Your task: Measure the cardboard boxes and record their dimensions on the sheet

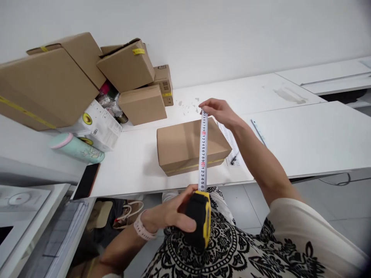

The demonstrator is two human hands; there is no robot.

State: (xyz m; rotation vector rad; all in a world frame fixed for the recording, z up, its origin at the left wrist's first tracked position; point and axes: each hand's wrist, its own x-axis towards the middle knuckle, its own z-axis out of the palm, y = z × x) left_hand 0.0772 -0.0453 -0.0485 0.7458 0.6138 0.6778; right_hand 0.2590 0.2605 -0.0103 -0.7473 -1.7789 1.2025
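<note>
My left hand [181,216] is wrapped round the black and yellow case of a tape measure [199,220], just in front of the table's near edge. From it the white measuring blade [203,148] runs away from me over a brown cardboard box [182,144] on the table. At the box's far side, my right hand [218,110] pinches the blade's end between thumb and fingers. Yellow tape runs along the box's near side. Whether the blade touches the box top cannot be made out. Partly under the box's right end lies a printed sheet [233,160] with a small black item.
Several cardboard boxes [143,104] are stacked at the back left, beside a white avocado-print carton [101,127]. A mint tumbler [78,148] lies near a black phone-like slab [87,181]. A pen [257,131] rests on paper at right. The white table [304,139] extends rightward.
</note>
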